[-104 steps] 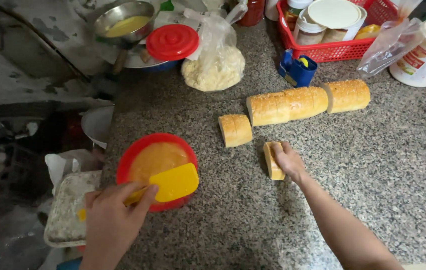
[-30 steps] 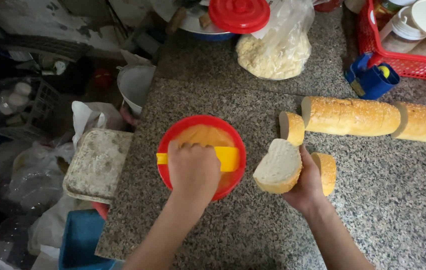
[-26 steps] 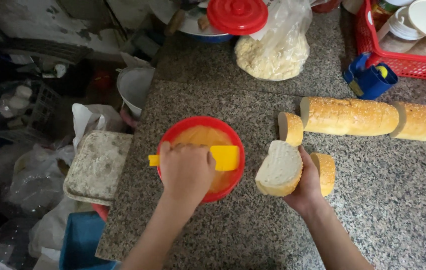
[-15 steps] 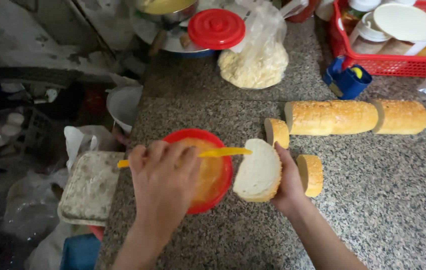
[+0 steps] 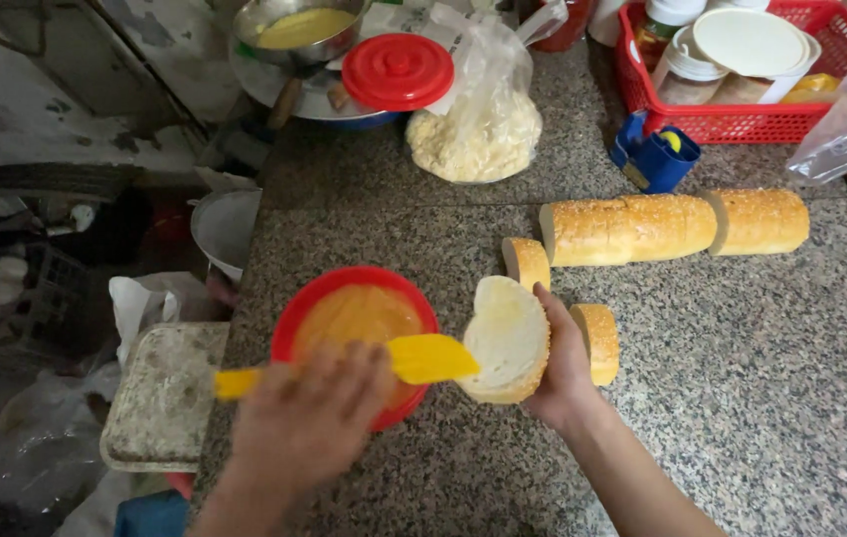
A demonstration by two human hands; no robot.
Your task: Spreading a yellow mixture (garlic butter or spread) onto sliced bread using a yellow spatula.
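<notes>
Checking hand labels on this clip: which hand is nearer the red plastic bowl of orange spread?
Left. The left hand with the yellow spatula overlaps the red plastic bowl; the right hand holds the bread slice beside it.

Single head-worn view, aimed steeply down at the granite counter (image 5: 742,398) from close range; no second view is provided for overlap.

yellow spatula (image 5: 423,359) | blade touching bread slice (image 5: 506,336), cut face up
</notes>
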